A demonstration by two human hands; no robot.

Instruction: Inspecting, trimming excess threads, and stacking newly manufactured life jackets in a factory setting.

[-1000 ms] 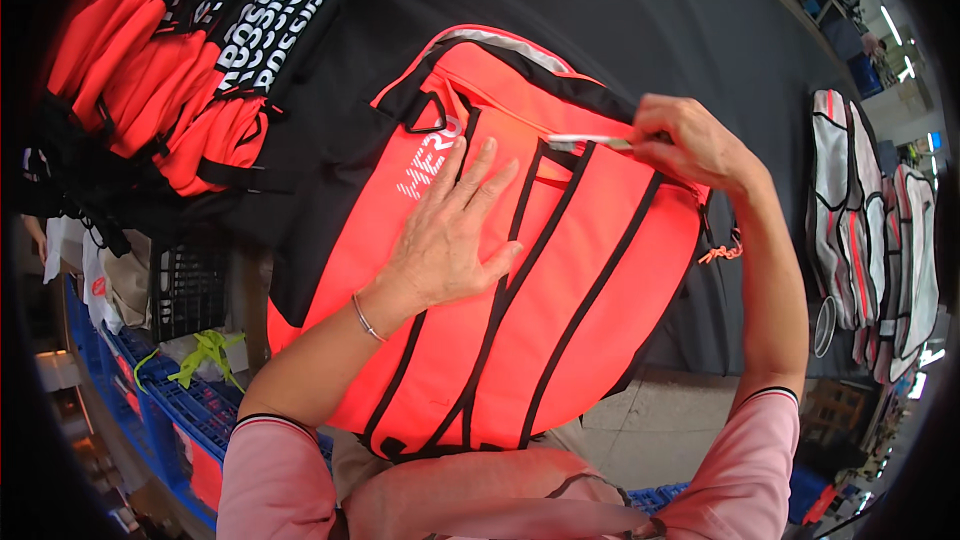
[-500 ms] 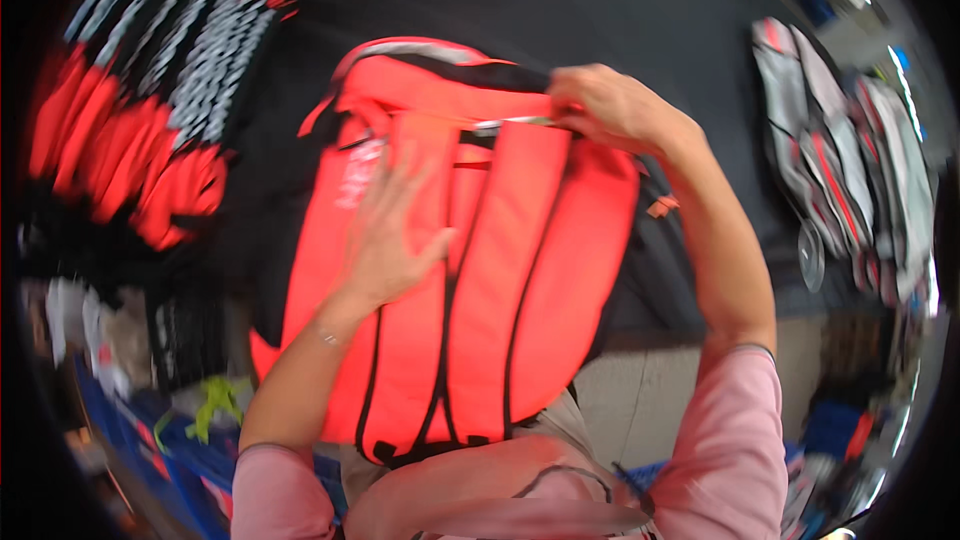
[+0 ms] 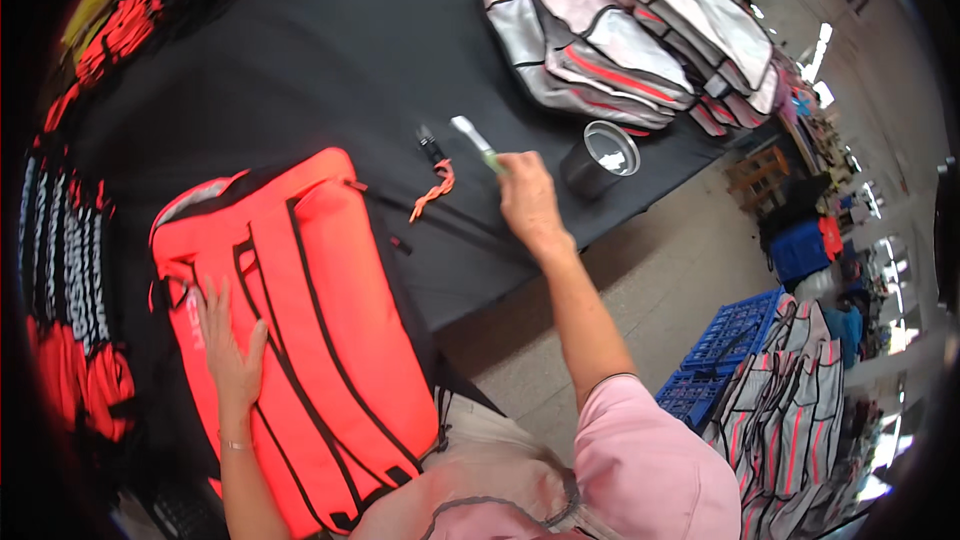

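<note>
A bright coral-orange backpack (image 3: 340, 240) with black trim lies on the black-covered table, its straps facing up. My left hand (image 3: 235, 355) rests flat on its left side, fingers spread. To the right of the bag, my right hand (image 3: 530, 195) is closed around a small brush (image 3: 472, 138) with a pale tip and a greenish handle. Just beside that hand stands a dark metal cup (image 3: 595, 162) with a shiny rim. Small thread snips (image 3: 430, 143) with a twisted orange cord lie between the bag and the brush.
Grey-and-white bag pieces (image 3: 600, 50) are stacked at the table's far right. Orange straps with patterned webbing (image 3: 70, 260) hang along the left. Blue crates (image 3: 720, 340) and more grey bag pieces (image 3: 790, 420) stand right, beyond the table edge.
My right hand has left the backpack's top edge and moved right, near the cup. The view has swung right, and the left hand stays on the bag.
</note>
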